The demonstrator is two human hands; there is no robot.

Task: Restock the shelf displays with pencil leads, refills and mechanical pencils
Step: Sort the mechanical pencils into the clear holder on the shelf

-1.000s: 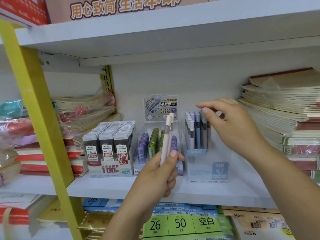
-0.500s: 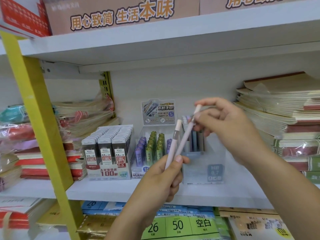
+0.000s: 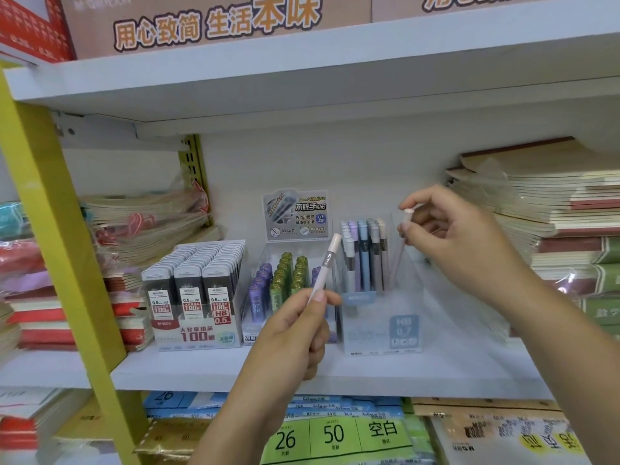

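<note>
Right hand point(image 3: 459, 243) is pinching a pale pink mechanical pencil point(image 3: 407, 213) by its top, with the tip going into the clear display box point(image 3: 382, 325) on the shelf point(image 3: 369, 374). Left hand point(image 3: 295, 333) is gripping a second pencil point(image 3: 327, 263) upright just beside the box. Next up, I'm guessing: letting go once the first one's seated, then slotting in the other.

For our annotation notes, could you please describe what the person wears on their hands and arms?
The left hand and right hand are bare: no gloves, rings or watch. Both forearms are uncovered to the frame edge; no sleeve shows.
</note>
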